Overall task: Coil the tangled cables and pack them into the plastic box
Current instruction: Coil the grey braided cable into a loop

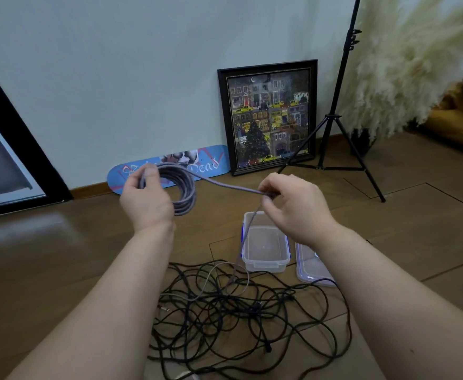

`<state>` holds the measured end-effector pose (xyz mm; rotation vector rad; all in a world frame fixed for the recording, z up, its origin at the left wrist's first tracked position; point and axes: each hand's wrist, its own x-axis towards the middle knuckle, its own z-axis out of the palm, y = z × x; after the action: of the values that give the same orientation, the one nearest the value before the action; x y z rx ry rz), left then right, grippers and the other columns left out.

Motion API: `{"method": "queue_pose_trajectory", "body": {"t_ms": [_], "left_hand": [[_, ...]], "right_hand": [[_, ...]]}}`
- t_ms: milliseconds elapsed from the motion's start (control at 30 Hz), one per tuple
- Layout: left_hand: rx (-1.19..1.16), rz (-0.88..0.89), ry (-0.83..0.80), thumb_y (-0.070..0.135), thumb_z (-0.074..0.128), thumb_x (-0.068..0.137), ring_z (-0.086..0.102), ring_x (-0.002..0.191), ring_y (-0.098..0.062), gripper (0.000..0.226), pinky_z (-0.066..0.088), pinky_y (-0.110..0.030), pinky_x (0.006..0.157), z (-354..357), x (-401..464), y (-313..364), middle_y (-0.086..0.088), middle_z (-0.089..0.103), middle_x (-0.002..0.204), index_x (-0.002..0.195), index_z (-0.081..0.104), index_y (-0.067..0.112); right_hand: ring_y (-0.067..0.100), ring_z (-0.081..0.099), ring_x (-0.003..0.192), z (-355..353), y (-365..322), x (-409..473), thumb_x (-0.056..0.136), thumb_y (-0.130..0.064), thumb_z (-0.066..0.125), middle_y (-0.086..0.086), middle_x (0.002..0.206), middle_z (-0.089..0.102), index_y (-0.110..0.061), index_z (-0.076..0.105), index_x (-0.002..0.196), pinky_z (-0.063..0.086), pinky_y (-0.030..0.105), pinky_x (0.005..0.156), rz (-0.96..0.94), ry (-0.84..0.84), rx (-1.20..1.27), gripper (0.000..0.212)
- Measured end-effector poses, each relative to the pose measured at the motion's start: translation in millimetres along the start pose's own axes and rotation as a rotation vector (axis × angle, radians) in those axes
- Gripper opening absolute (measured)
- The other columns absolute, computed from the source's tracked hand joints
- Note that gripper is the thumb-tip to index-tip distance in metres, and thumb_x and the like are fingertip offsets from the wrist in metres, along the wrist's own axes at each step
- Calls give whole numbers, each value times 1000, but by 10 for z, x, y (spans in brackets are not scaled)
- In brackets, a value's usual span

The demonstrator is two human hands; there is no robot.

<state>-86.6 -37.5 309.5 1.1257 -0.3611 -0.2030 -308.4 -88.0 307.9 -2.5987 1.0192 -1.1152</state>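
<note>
My left hand (145, 198) grips a round coil of grey braided cable (188, 193), held up above the floor. One strand runs from the coil to my right hand (290, 207), which pinches it between thumb and fingers. From there the grey cable hangs down over the left edge of the clear plastic box (266, 263), which stands open on the floor. In front of the box lies a tangle of black cables (241, 311), with a lighter grey strand mixed in.
The box's clear lid (311, 267) lies to the right of the box. A framed picture (268, 116) and a blue skateboard deck (170, 167) lean on the wall. A black tripod stand (334, 124) stands at the right, beside pampas grass (406, 64).
</note>
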Motion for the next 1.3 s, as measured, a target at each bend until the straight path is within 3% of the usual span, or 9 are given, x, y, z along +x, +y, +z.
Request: {"method": "queue_pose_trajectory", "body": {"t_ms": [200,367,467,567,633,767,1000,1167,1300], "left_hand": [[91,46,77,19,59,96,55,83,-9,7,44,-10,73,-75,119,-49,-2,62,93,100,63,15],[336,138,-142,22,59,97,55,79,8,9,38,2,65,-100,-36,-71,17,59,91,105,62,18],[460,154,-361,22,61,95,57,85,1,9,40,0,68,-74,-181,-64,10,64,96,104,63,22],[420,67,-530,21,62,94,63,86,-9,7,51,-21,77,-10,-319,-57,5,68,96,99,65,25],[330,-38,-606,20,60,96,59,69,-11,9,50,-24,61,36,-421,-35,4,67,87,97,65,27],[162,-197,-664,23,48,103,43,47,-9,19,38,-21,45,112,-581,13,11,53,55,95,65,22],[40,-264,-635,28,47,103,38,48,-9,27,34,-20,45,213,-772,46,2,45,58,87,65,17],[51,-231,-577,24,51,101,27,47,-9,19,23,-23,46,201,-712,41,3,34,55,89,63,17],[2,-234,-610,23,55,98,26,43,-7,12,22,-25,45,194,-680,76,7,35,50,94,64,15]], "right_hand": [[3,56,77,3,45,43,90,-12,67,-9,84,61,-17,73,99,46,18,73,37,112,291,12],[14,60,88,9,-265,111,93,-27,61,-9,90,63,-25,75,102,49,33,81,-80,-384,16,16],[9,56,75,-7,-415,154,94,-16,57,-9,83,64,-21,75,102,45,23,71,-4,-555,287,20],[4,57,64,16,-449,180,91,-4,59,-6,75,68,-16,74,95,46,19,64,118,-448,632,19],[1,56,65,85,-406,193,88,-4,66,-7,73,65,-14,69,88,47,21,67,213,-271,781,11],[11,51,64,207,-301,206,76,-25,82,-3,69,59,-14,61,78,47,33,65,355,-15,655,24],[11,47,60,235,-355,182,72,-46,80,-7,64,55,-14,54,78,39,30,58,455,92,515,42],[6,54,64,195,-263,182,85,-12,71,-3,73,63,-18,65,79,48,27,63,451,74,799,10],[12,63,75,174,-220,172,88,-2,65,5,83,71,-20,70,81,55,30,71,479,148,949,19]]}}
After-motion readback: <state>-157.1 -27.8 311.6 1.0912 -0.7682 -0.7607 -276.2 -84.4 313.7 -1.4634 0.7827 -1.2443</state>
